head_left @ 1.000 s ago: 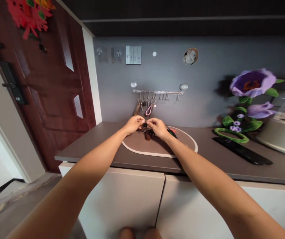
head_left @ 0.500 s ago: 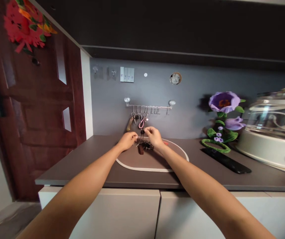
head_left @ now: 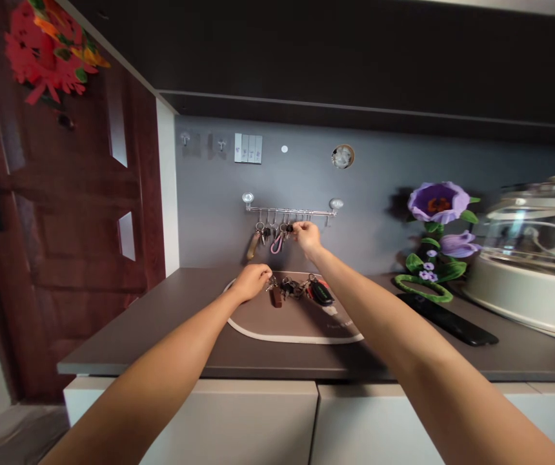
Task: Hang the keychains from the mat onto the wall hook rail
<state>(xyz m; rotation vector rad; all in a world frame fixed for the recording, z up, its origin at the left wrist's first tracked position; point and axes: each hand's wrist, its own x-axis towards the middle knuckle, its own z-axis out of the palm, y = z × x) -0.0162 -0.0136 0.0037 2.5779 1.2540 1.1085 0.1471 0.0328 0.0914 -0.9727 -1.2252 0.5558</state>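
My right hand (head_left: 308, 237) is up at the metal hook rail (head_left: 292, 211), its fingertips pinched on a small black-headed key (head_left: 290, 228) beside the hooks. From hooks to its left hang a key ring with a tan fob (head_left: 253, 247) and a pink strap loop (head_left: 276, 244), with other keys between them. My left hand (head_left: 251, 283) rests low over the mat with its fingers closed; what they hold, if anything, I cannot make out. Close by its fingertips lie silver keys with a brown fob (head_left: 276, 296), a dark key bunch (head_left: 289, 287) and a black car key (head_left: 321, 292).
A brown mat (head_left: 297, 328) with a pale rim lies on the dark counter (head_left: 151, 323). To the right are a black phone-like slab (head_left: 452, 320), a purple fabric flower (head_left: 438, 201) and a cream appliance (head_left: 514, 278) with a clear top. A dark cabinet (head_left: 355, 58) overhangs.
My right hand has risen from just above the mat to the hook rail with the key, uncovering the black car key. My left hand has stayed about where it was.
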